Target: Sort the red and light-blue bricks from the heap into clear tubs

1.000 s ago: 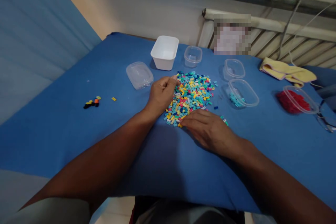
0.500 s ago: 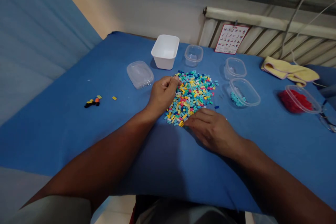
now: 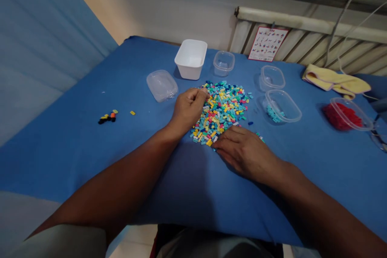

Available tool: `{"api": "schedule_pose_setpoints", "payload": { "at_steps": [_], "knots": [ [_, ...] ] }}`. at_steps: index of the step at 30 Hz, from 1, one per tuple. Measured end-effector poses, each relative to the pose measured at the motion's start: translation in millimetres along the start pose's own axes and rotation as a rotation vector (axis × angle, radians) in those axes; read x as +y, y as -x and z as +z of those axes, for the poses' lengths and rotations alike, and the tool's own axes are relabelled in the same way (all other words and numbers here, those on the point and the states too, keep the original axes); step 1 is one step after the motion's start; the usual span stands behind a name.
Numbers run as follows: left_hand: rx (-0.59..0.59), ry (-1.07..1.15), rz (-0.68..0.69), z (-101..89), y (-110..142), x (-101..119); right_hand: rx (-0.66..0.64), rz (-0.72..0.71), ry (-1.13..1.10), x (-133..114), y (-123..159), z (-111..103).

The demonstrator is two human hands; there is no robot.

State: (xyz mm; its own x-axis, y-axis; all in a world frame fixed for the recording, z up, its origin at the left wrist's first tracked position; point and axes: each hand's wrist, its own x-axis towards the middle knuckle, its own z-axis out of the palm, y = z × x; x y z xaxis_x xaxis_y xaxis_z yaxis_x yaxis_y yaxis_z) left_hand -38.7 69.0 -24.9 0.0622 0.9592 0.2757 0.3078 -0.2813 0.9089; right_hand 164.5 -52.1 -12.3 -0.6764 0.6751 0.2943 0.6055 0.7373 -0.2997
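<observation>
A spread-out pile of small building bricks (image 3: 225,102), in turquoise, yellow, pink, white and dark blue, lies on the blue cloth. Over its left edge is my left hand (image 3: 190,107), thumb and fingers pressed together; what they pinch, if anything, is hidden. My right hand (image 3: 243,149) rests low at the pile's near right edge, palm down with fingers bent toward the bricks. Its fingertips touch or nearly touch the bricks there, and the space under the palm is hidden. A few bricks show just beyond its knuckles.
Behind the pile stand a white tub (image 3: 191,59) and a clear container (image 3: 223,63), with a clear lid (image 3: 162,85) to their left. Rightward are another container (image 3: 272,78), one with turquoise bricks (image 3: 275,113), and one with red pieces (image 3: 344,116). Black and yellow bits (image 3: 107,117) lie left.
Bricks now show beyond my right hand's knuckles, and a turquoise one by its fingertips. My left hand holds almost the same pose. The view has shifted slightly.
</observation>
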Motion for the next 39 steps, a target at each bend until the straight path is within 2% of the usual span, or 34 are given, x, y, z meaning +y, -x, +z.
{"api": "schedule_pose_setpoints", "payload": {
  "at_steps": [3,6,9,13,15,18,20,27,33,37,39],
  "knots": [
    [-0.001,-0.013,-0.008,0.0,0,0,0.025,-0.028,0.005,1,1,-2],
    [-0.005,-0.008,-0.011,-0.2,0,-1,0.115,-0.015,-0.019,6,6,-15],
    [-0.018,0.001,-0.008,-0.7,0,-2,0.276,0.12,0.027,19,20,-38],
    [-0.022,0.002,-0.005,-1.3,0,-1,0.54,0.409,0.285,53,47,-62],
    [-0.014,0.001,-0.003,-1.3,0,0,0.627,0.473,0.381,70,59,-67],
    [-0.008,-0.012,-0.005,-1.3,-1,2,0.601,0.523,0.395,87,72,-68],
    [-0.009,-0.02,-0.004,-1.2,0,3,0.576,0.508,0.384,93,76,-67],
    [-0.014,-0.004,-0.004,-1.1,0,2,0.602,0.468,0.385,97,78,-66],
    [-0.017,-0.009,0.001,-1.7,0,2,0.621,0.354,0.358,77,59,-54],
    [-0.012,-0.014,0.002,-1.2,0,1,0.438,0.21,0.217,58,43,-35],
    [-0.014,-0.014,-0.004,-0.8,0,1,0.383,0.181,0.173,55,37,-26]
  ]
}}
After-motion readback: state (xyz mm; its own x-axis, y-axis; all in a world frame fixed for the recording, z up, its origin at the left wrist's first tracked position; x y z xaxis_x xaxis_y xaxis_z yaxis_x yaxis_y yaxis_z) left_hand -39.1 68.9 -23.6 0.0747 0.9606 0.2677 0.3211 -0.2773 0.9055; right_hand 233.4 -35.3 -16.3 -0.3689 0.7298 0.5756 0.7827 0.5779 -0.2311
